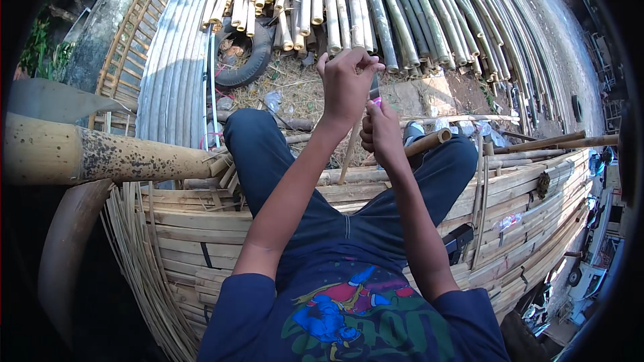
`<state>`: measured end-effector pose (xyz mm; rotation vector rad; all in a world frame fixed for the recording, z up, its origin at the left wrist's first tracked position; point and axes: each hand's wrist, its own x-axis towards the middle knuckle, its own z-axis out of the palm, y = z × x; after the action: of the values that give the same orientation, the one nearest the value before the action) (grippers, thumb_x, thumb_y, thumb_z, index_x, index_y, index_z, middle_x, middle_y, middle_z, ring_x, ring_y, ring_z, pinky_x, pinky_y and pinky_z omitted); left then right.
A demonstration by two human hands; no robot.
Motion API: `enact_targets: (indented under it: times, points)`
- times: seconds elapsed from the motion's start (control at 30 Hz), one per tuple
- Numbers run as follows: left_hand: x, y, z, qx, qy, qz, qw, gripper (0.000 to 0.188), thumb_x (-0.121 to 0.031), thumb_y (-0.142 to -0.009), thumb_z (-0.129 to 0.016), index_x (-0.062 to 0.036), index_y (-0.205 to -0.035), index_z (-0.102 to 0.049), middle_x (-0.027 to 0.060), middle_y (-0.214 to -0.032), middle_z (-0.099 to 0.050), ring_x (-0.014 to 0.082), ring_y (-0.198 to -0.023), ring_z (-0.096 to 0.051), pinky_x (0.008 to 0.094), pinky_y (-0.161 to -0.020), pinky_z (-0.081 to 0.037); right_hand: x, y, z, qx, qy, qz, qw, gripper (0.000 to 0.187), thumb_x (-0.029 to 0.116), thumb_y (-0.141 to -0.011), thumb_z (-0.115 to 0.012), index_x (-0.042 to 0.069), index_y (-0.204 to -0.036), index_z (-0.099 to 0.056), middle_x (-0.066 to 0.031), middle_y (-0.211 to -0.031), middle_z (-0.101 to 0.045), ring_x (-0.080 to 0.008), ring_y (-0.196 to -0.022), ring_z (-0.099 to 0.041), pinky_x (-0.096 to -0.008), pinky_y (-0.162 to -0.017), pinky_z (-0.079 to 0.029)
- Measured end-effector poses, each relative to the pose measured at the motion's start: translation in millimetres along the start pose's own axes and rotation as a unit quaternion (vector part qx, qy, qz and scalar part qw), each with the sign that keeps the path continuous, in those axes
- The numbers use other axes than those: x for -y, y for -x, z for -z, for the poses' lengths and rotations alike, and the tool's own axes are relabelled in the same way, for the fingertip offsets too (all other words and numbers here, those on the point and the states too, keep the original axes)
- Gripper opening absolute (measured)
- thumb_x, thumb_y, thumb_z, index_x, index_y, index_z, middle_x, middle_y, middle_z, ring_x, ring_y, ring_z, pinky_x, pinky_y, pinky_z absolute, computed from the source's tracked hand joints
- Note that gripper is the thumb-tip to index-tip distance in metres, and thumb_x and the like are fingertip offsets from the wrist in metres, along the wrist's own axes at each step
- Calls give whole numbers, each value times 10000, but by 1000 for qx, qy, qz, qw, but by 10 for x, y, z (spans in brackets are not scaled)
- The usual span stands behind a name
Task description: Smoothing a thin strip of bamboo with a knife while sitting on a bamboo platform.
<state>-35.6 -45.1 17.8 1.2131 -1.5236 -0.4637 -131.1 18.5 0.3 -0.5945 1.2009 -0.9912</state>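
My left hand (345,87) is raised in front of my knees, thumb and fingers pinched at the upper end of a thin bamboo strip (351,151). The strip slants down behind my left wrist, and its lower end shows between my thighs. Close on the right, my right hand (384,135) is closed around a knife (376,101) with bright pink at its handle. Its dark blade points up beside my left fingers. Where blade and strip meet is too small to tell.
Bamboo poles (402,20) lie in rows ahead, with an old tyre (249,60) by their ends. Stacked bamboo slats (194,228) are beneath me. A thick bamboo pole (134,156) juts in from the left; a shorter cut pole (429,142) lies by my right knee.
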Motion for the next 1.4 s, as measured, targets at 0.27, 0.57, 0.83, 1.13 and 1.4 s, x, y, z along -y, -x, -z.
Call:
enact_targets:
  times: [0.27,0.57,0.83,1.13,1.4]
  points:
    - [250,-72,-223,58,95,15,994,81,-32,-802,-713,21,-816,-652,80,-754,-694,87,-710,-635,238,-644,-498,-1925,6,627,-82,43,-184,979,132,229,-953,-382,139,-856,-383,16,-567,-313,-78,-382,-265,-242,-329,-192]
    - [238,-163,-168,29,72,43,996,121,-46,-765,-738,29,-803,-651,110,-715,-675,125,-651,-631,266,-595,-483,-47,-127,98,25,-25,12,999,173,226,-964,-414,136,-826,-360,55,-557,-310,-50,-378,-246,-233,-328,-184]
    - [747,-330,2,18,94,83,992,142,-62,-793,-742,22,-810,-629,62,-725,-663,68,-659,-587,213,-605,-469,-2315,-115,821,-36,333,-192,923,331,182,-898,-419,-100,-942,-586,-304,-827,-621,-421,-824,-637,-504,-709,-477]
    - [457,-315,-187,61,49,45,996,163,-80,-764,-756,21,-805,-635,77,-679,-660,99,-637,-611,242,-544,-463,-546,569,517,-79,578,99,806,292,252,-956,-452,-30,-926,-524,-266,-771,-600,-469,-750,-581,-543,-668,-435]
    - [-4,-206,-417,85,-97,-47,991,169,-231,-774,-728,-84,-746,-650,41,-670,-667,195,-669,-628,401,-913,-279,87,117,277,-117,687,266,666,155,123,-939,-452,-18,-875,-467,-210,-670,-615,-343,-607,-645,-456,-503,-492]
